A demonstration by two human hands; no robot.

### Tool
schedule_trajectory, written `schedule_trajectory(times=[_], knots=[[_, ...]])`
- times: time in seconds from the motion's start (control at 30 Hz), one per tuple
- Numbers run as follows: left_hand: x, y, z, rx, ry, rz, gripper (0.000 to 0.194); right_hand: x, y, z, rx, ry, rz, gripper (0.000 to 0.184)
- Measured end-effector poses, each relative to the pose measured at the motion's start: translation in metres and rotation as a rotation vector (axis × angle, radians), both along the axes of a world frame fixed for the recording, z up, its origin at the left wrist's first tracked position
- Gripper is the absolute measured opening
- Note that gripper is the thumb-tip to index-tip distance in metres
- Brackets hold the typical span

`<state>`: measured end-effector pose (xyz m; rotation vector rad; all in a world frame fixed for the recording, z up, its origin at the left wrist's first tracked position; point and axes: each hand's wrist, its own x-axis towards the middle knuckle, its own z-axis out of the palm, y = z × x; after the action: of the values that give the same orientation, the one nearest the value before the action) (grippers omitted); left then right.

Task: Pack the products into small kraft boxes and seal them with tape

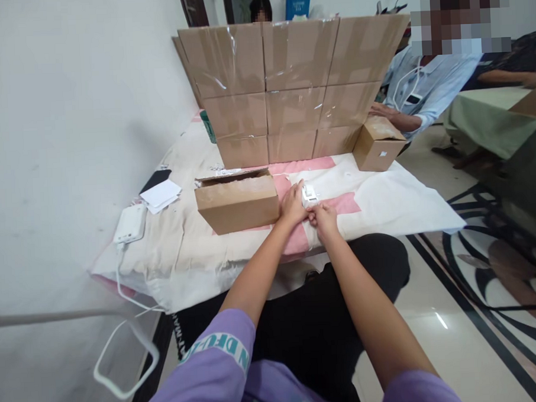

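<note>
White small plastic part (309, 195) pinched between left hand (293, 204) and right hand (323, 215), both closed on it, just right of open cardboard box (236, 200).

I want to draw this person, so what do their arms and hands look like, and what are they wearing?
Both arms are bare from the short sleeves down. The left hand and right hand wear no gloves, and no rings or watch can be made out. The left sleeve is purple with white letters on a teal band at its hem; the right sleeve is plain purple.
</note>
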<state>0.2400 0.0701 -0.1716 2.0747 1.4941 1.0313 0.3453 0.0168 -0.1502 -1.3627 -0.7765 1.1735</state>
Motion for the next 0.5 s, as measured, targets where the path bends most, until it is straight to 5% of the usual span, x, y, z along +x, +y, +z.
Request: schedule_trajectory(times=[0.23,0.5], knots=[[-0.006,-0.005,0.005,0.034,-0.135,-0.096,0.098,-0.001,-0.009,0.011,0.328,-0.089,-0.022,0.022],[-0.014,-0.005,0.006,0.061,-0.444,-0.196,0.039,0.001,-0.019,0.036,0.390,-0.178,0.063,0.030]])
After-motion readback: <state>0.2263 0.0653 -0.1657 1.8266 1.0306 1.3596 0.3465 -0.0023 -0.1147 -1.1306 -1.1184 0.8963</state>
